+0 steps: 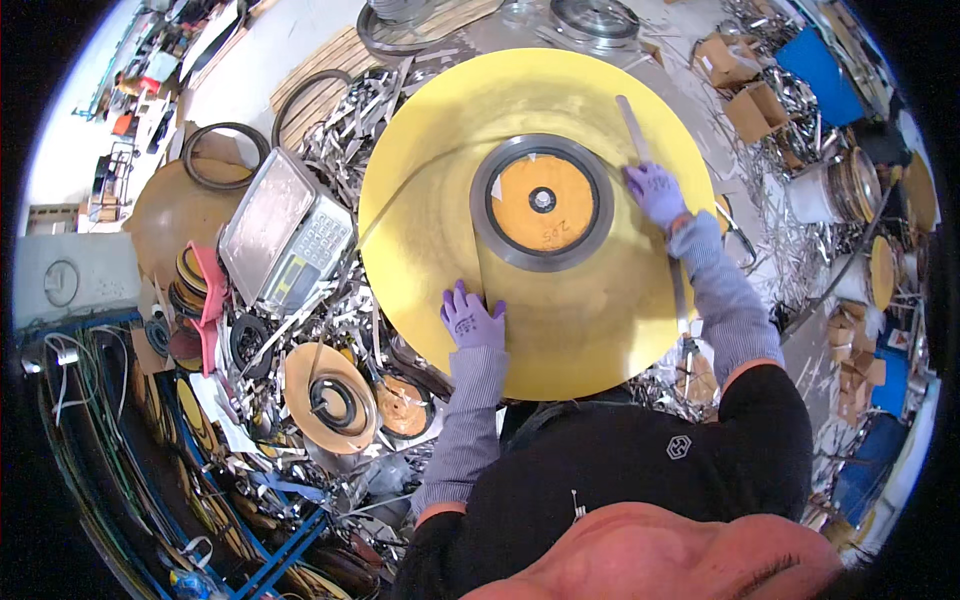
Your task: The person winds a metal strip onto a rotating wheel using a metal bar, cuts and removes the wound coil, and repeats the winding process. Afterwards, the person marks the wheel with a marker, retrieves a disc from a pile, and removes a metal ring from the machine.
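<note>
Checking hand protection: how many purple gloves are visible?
2: one on the left hand, lower left on the yellow disc; one on the right hand, on its right. Scrap may hide others.

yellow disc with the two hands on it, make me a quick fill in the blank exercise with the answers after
1. The big disc is coloured ____.
2. The gloves on the left hand and right hand are ____.
3. The thin pale strip reaches to the fingers of the ____ hand.
4. The weighing scale stands to the ____ of the disc.

Missing words: yellow; purple; right; left.
</note>
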Action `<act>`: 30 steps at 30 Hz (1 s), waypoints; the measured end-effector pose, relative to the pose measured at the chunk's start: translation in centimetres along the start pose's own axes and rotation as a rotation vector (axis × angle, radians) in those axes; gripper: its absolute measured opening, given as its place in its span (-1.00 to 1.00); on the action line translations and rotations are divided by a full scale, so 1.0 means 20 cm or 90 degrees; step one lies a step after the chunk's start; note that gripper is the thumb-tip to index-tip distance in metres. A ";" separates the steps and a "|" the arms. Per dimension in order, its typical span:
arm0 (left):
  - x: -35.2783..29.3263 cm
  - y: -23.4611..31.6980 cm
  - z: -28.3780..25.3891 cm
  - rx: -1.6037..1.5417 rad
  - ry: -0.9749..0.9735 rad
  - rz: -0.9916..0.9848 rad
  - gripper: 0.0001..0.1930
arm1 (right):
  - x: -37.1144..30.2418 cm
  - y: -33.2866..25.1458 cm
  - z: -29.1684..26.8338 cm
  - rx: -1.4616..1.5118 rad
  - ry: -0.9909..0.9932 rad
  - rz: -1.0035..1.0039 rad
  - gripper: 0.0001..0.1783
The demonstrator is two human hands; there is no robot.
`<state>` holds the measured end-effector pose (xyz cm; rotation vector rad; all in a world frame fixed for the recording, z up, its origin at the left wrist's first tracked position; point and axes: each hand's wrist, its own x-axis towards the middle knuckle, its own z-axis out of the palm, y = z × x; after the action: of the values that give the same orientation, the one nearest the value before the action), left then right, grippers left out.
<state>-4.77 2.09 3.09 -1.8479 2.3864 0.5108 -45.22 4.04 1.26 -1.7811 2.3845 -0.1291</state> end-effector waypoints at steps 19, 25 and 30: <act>0.10 -0.30 0.11 0.032 0.138 0.188 -0.67 | -1.23 -0.84 0.08 0.647 -0.241 0.240 -0.58; 0.03 -0.39 0.12 0.003 0.154 0.227 -0.70 | -1.54 -0.95 0.04 0.736 -0.421 0.278 -0.55; 0.03 -0.41 0.14 -0.050 0.136 0.259 -0.75 | -1.90 -0.92 0.10 0.665 -0.476 0.002 -0.49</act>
<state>2.47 0.61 -1.40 -1.5087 2.9478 0.4604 -17.02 35.19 5.33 -1.0331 1.3504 -0.4920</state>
